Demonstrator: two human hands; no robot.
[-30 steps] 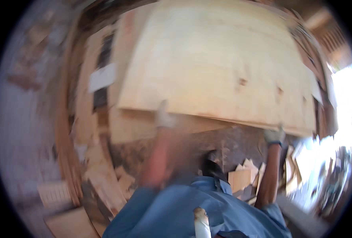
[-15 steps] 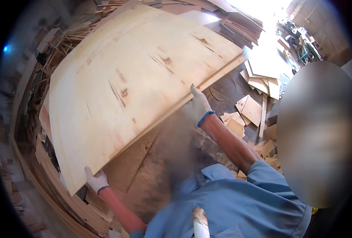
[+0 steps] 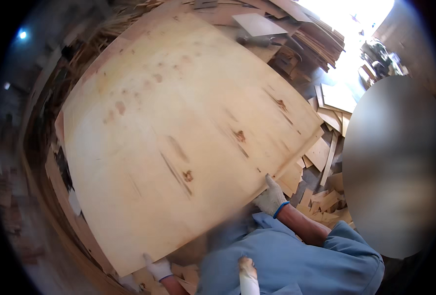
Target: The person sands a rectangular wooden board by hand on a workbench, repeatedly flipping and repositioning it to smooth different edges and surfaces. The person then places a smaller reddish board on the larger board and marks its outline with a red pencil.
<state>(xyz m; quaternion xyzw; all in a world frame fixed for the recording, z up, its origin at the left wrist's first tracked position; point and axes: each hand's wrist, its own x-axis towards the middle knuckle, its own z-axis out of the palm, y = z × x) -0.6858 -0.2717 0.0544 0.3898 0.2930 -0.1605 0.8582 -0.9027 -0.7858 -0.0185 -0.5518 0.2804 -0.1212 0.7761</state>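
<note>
A broad, pale plywood sheet (image 3: pixel 178 132) with dark knots and streaks stretches out in front of me. My left hand (image 3: pixel 158 268), in a white work glove, grips its near edge by the left corner, thumb on top. Farther right along that edge, my right hand (image 3: pixel 271 197) wears a white glove with a blue cuff and holds the sheet with its thumb on the upper face. The fingers of both hands are hidden beneath the wood. At the right end, a second layer shows under the sheet's edge.
Stacked boards (image 3: pixel 316 42) lie at the far right, and a pale panel (image 3: pixel 258 24) rests behind the sheet. Wood offcuts (image 3: pixel 326 201) are strewn over the floor to the right. Thin strips (image 3: pixel 114 27) are piled at the far left. A blurred oval covers the right side.
The plywood sheet has come toward me, its near edge now close to my body. Both hands moved back with it, still gripping, and my right elbow is more bent.
</note>
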